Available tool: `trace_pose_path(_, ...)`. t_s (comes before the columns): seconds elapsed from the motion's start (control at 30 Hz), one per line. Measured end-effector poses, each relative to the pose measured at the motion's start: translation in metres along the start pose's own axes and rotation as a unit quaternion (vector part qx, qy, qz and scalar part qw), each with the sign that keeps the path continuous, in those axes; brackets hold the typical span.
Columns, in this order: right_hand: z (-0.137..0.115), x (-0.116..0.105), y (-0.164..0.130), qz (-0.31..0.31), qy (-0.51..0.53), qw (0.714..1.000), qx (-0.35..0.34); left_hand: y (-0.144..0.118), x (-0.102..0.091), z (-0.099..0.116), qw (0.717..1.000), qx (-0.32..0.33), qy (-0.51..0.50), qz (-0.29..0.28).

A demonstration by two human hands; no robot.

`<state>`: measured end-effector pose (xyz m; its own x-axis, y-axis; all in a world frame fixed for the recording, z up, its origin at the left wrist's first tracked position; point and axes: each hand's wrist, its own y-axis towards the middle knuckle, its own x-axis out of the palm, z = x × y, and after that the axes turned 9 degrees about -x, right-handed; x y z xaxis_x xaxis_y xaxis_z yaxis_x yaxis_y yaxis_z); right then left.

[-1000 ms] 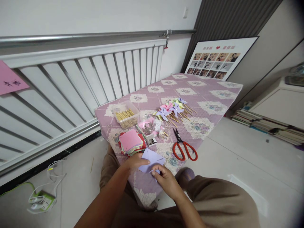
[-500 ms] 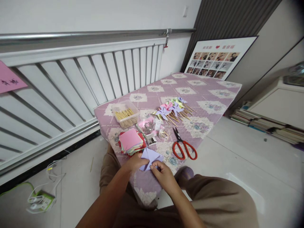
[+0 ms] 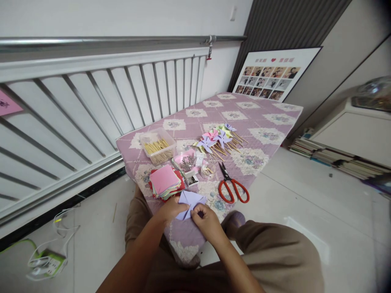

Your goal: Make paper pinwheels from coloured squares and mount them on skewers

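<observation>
A lavender paper square point(image 3: 191, 199), cut and partly folded, is held low over the table's near corner. My left hand point(image 3: 173, 209) grips its left side, the thumb lying on top near the middle. On the right, my right hand point(image 3: 205, 217) pinches the paper's lower edge between thumb and fingers. Just beyond my left hand lies a stack of coloured paper squares point(image 3: 165, 180), pink on top. Red-handled scissors point(image 3: 232, 185) rest to the right with their blades pointing away. Finished paper pinwheels on sticks point(image 3: 218, 138) lie farther back.
A clear plastic box of wooden sticks point(image 3: 158, 146) stands at the left edge. Beside it are a container of small metal pieces point(image 3: 185, 161), a small open box point(image 3: 192, 180) and a round clear tub point(image 3: 208, 170). The radiator point(image 3: 128, 89) runs along the table's left side.
The camera view has shifted a little, so the scene sits slightly farther left. My hands still hold the lavender paper, with my right fingers curled closer at its lower edge.
</observation>
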<state>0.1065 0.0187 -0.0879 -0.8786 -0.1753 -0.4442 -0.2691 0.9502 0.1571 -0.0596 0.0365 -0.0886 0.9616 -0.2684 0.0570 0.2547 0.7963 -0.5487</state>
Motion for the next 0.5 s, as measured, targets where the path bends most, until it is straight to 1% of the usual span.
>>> trace_pose_path(0.17, 0.0007, 0.0006, 0.0007, 0.002, 0.001, 1.0, -0.002, 0.0014, -0.0004, -0.0025, 1.0, 0.005, 0.001, 0.007)
trace_pose_path(0.5, 0.0011, 0.0015, 0.0002, 0.005, 0.009, 1.0, -0.004, 0.0095, -0.0031, -0.0094, 0.999, 0.007, 0.044, 0.025)
